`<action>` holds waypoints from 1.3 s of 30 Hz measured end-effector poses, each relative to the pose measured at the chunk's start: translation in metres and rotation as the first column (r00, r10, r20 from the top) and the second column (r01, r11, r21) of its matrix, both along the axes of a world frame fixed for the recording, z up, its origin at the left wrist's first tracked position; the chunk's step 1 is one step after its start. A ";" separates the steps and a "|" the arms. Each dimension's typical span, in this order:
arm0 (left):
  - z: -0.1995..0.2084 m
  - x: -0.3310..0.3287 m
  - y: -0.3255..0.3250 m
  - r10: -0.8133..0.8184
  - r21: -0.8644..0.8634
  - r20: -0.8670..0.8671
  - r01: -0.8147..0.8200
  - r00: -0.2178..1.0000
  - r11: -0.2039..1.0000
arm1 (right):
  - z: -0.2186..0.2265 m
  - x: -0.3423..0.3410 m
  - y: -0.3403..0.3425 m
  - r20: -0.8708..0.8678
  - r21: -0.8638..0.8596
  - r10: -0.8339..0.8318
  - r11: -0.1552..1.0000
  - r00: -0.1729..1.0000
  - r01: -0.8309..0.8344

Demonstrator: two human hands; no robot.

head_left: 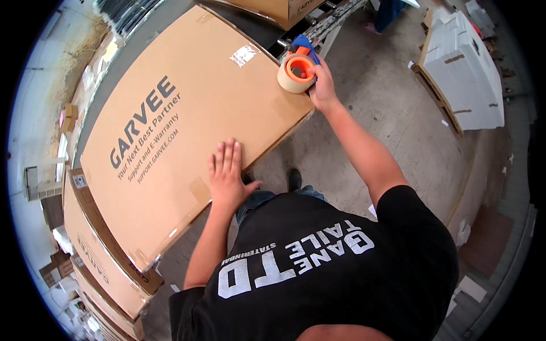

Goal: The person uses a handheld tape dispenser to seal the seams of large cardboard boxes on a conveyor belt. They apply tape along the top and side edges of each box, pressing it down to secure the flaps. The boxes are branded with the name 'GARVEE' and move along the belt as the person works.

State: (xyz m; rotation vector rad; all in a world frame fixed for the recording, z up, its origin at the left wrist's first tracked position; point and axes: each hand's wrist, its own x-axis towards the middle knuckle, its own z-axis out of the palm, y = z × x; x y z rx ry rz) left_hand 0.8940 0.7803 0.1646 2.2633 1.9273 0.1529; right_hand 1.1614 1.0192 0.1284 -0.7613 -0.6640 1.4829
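A large flat brown cardboard box (222, 96) lies in front of me with dark printing on its top face. My left hand (227, 176) rests flat on the box near its close edge, fingers stretched out and holding nothing. In my right hand (323, 88) is a tape dispenser (301, 45) with a blue and orange body and a roll of tan tape (294, 82). It is at the box's right-hand corner, over the edge; whether the tape touches the cardboard I cannot tell. A shiny clear patch (244, 55) sits on the top face near the far right edge.
More brown boxes (94, 244) stand in a row at the left. Another box (273, 8) is beyond the far edge, beside a metal conveyor frame (335, 23). White wrapped boxes (463, 68) stand on a wooden pallet (435, 99) at the right. Paper scraps lie on the concrete floor (392, 102).
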 end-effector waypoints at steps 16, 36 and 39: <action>-0.005 -0.029 0.016 -0.161 0.089 -0.159 0.177 0.974 0.980 | -0.011 0.124 -0.181 0.454 -0.064 -0.039 0.995 0.890 0.076; -0.051 -0.007 0.031 -0.118 0.140 -0.120 0.134 0.986 0.981 | 0.132 0.000 -0.110 0.875 -0.226 -0.125 0.749 -0.468 -0.622; -0.061 -0.002 0.030 -0.042 0.200 -0.135 0.068 0.990 0.977 | 0.125 -0.010 -0.115 0.870 -0.236 -0.133 0.734 -0.475 -0.637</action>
